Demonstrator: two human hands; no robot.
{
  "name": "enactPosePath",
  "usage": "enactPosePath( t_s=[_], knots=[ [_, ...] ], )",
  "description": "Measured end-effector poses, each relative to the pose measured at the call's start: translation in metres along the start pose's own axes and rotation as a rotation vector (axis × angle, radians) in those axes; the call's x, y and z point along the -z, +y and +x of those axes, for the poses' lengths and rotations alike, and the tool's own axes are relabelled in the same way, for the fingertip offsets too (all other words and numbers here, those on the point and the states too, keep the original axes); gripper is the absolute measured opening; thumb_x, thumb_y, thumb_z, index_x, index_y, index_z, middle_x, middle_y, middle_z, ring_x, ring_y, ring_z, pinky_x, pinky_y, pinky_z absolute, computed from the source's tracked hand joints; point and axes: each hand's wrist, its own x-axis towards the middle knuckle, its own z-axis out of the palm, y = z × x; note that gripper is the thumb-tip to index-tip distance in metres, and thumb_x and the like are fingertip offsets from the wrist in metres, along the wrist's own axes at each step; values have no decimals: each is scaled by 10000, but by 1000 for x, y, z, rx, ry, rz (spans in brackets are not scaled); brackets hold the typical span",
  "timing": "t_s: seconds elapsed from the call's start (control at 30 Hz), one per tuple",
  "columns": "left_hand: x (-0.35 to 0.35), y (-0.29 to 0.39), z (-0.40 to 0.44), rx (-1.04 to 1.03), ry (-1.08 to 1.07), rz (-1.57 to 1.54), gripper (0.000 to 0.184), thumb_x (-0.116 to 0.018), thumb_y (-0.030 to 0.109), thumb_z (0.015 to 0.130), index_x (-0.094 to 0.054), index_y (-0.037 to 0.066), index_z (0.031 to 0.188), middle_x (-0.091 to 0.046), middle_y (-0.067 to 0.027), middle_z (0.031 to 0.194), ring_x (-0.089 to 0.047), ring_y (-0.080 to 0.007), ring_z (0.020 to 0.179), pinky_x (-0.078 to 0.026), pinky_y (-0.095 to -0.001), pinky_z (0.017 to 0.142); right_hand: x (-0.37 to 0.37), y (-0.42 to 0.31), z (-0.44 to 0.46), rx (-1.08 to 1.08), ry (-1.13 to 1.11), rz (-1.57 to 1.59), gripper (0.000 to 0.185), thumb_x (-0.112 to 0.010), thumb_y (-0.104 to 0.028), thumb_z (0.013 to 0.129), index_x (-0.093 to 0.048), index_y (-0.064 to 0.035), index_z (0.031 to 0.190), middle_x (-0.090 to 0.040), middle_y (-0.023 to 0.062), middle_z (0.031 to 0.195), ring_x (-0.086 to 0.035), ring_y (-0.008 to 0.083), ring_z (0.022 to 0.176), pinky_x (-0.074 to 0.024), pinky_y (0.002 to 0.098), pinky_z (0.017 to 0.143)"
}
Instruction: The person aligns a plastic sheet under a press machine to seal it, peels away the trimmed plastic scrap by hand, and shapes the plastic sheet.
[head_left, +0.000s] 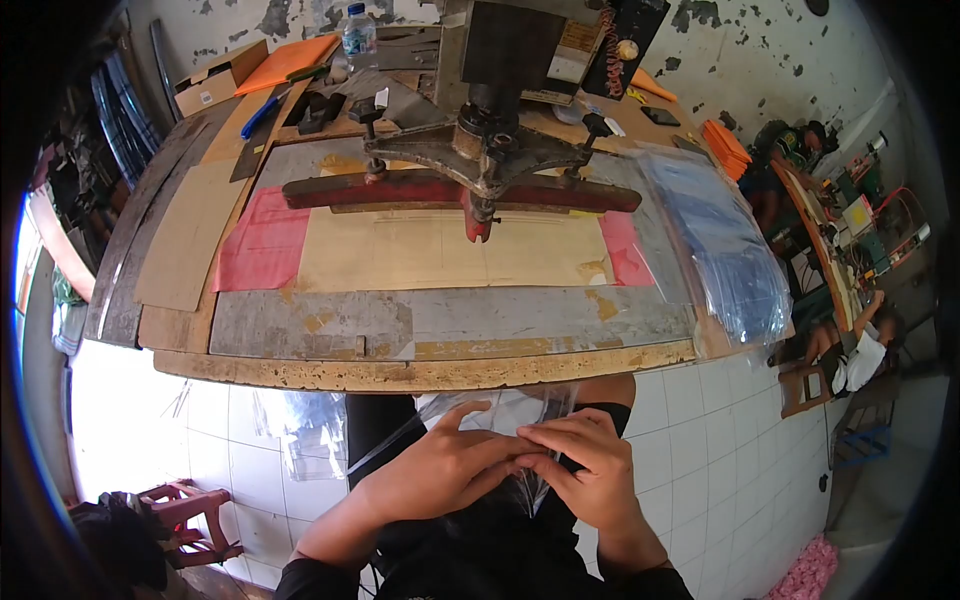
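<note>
Over my lap, my left hand (465, 460) and my right hand (590, 465) meet with fingertips pressed together on a piece of clear plastic sheet (545, 403). The sheet spreads above and below the fingers, and part of it is hidden behind them. My left thumb sticks up, apart from the other fingers. In front of my hands is the edge of a worktable (430, 374). On the table stands a press with a red bar (400, 190), above a yellowish pad (390, 250) with pink pieces (262, 240) at its sides.
A stack of clear plastic sheets (735, 260) lies on the table's right side. More clear plastic (315, 430) hangs below the table's left front. A water bottle (358, 35) and a blue cutter (260, 117) are at the back. A red stool (195, 520) stands left; people sit far right.
</note>
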Motion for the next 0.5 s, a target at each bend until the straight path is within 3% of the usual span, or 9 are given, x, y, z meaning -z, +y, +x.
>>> enactPosePath(
  t_s=[0.07,0.17,0.4,0.5],
  knots=[
    [-1,-2,-1,-13,7,-2,267,-723,150,966,-689,72,1218,-767,-78,960,-746,-240,894,-424,-527,1110,0,-1,2,-35,38,96,363,-898,-96,738,-798,-72,1086,-801,36,1016,-729,174,908,-470,343,902],
    [0,-3,0,-29,44,-4,241,-730,150,961,-693,77,1188,-772,-63,968,-746,-232,891,-437,-518,1098,-2,0,3,-35,51,99,326,-903,-99,736,-798,-70,1044,-798,32,968,-722,184,857,-462,338,873],
    [-3,-5,-1,-10,59,-43,224,-732,141,955,-687,103,1171,-776,-38,1023,-750,-227,902,-433,-506,1099,0,3,3,-42,17,118,286,-879,-143,787,-778,-109,1053,-777,19,992,-700,204,886,-461,342,866],
    [-4,-1,1,3,74,-30,240,-761,131,926,-705,99,1158,-779,-30,1029,-749,-225,872,-436,-510,1105,0,2,5,-52,64,140,277,-898,-114,754,-790,-61,1003,-787,50,961,-715,198,877,-475,343,868]
  ],
)
